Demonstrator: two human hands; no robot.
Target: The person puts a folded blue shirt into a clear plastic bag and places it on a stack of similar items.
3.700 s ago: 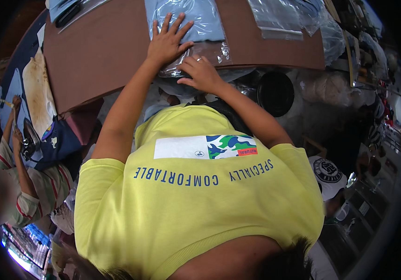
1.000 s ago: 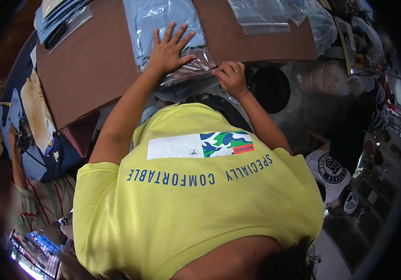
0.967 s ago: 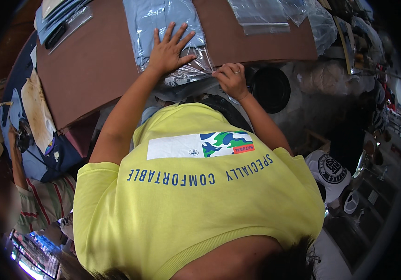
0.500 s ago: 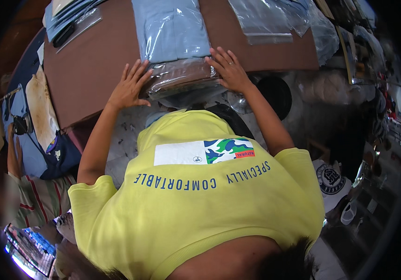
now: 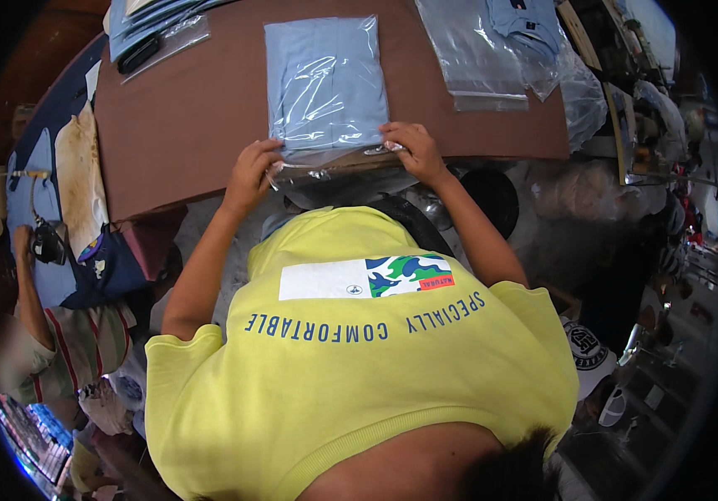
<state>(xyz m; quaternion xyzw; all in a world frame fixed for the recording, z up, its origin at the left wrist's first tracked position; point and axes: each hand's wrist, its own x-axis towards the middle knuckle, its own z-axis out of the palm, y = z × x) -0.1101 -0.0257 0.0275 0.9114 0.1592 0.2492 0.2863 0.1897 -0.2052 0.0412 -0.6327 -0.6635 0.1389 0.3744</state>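
Observation:
A folded light-blue garment (image 5: 325, 79) lies flat inside a clear plastic bag (image 5: 334, 156) on the brown table (image 5: 183, 117), in front of me. The bag's near end hangs loose over the table's front edge. At its left near corner, my left hand (image 5: 250, 174) has its fingers closed on the plastic. My right hand (image 5: 416, 152) pinches the same end at the right corner, where the film bunches up. Both forearms come in from the sides of my yellow shirt.
Several folded blue garments (image 5: 154, 21) are stacked at the far left, beside a small black object (image 5: 137, 55). Clear plastic bags (image 5: 476, 63) and another folded blue garment (image 5: 526, 29) lie at the far right. On the left, another person's hand (image 5: 22, 240) holds an iron (image 5: 48, 242).
My spread hands have curled in, and both now grip the corners of the bag's near end. The bagged garment shows whole. The other person's hand has closed on the iron.

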